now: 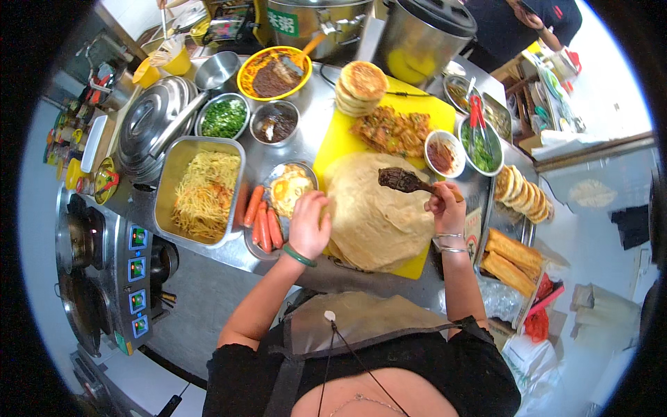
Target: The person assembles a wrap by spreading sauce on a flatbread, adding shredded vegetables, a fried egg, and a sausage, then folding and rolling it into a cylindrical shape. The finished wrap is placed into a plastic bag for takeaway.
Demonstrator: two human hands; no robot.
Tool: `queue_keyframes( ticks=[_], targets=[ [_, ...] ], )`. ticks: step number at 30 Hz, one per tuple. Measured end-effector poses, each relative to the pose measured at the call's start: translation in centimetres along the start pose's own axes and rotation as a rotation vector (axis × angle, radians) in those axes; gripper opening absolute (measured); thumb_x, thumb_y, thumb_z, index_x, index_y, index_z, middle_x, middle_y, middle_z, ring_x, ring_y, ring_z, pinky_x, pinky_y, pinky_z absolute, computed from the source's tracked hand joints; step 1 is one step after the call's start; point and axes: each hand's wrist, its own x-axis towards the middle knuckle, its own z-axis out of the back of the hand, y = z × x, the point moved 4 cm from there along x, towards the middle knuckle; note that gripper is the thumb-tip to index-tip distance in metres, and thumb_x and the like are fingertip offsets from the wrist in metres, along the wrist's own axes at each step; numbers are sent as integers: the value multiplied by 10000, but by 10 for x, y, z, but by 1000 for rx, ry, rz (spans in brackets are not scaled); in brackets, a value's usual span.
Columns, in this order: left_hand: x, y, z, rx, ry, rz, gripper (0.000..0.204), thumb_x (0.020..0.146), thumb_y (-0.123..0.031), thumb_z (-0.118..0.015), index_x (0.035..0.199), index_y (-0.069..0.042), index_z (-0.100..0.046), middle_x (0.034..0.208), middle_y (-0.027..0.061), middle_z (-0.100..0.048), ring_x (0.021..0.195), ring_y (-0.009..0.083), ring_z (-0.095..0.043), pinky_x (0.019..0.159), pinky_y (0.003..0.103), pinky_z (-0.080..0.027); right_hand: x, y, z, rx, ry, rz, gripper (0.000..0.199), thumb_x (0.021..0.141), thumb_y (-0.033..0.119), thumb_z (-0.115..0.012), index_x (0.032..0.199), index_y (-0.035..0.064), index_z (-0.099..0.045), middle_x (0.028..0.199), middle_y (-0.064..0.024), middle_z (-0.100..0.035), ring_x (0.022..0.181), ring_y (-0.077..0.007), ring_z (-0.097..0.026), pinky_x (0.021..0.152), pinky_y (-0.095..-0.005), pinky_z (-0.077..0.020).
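A stack of thin round flatbreads (375,222) lies on a yellow board (330,142) in front of me. My right hand (448,212) grips the wooden handle of a sauce brush (401,180), its head coated in dark brown sauce and held over the right part of the stack. My left hand (310,224) is at the left edge of the flatbreads, fingers apart and holding nothing. I cannot tell whether its fingertips touch the bread. Just beyond it, fried eggs (290,189) sit on a plate, with several red sausages (264,226) beside them.
Shredded potato fills a steel tray (238,174) at left. Behind stand bowls of chopped scallions (222,117), dark sauce (275,125) and chili paste (271,78). Fried meat pieces (392,130), round breads (361,80) and a lettuce bowl with red tongs (476,115) lie far right; fried dough sticks (511,263) nearer.
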Motion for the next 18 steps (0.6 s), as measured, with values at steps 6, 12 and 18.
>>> queue_keyframes(
  ticks=[6,12,18],
  targets=[
    [-47,-39,-52,179,261,-397,252,705,-79,-650,946,-22,-604,1117,176,-564,1130,364,-510,968,482,-411,-44,-41,-34,-1052,393,562,181,806,74,-662,985,61,-648,861,-122,-670,783,-295,-657,686,-374,-528],
    [-85,-38,-52,246,310,-379,280,681,-81,-652,957,-51,-623,1126,144,-565,1154,338,-507,940,456,-414,-39,-47,-67,-753,457,538,117,847,92,-657,956,50,-665,840,-100,-683,753,-220,-661,670,-337,-513],
    [-88,-39,-52,287,289,-330,289,686,-73,-652,972,-48,-621,1136,145,-565,1164,337,-503,926,462,-411,7,-5,10,-1083,18,556,106,852,134,-644,915,49,-648,748,-150,-651,660,-289,-649,586,-367,-504]
  ],
)
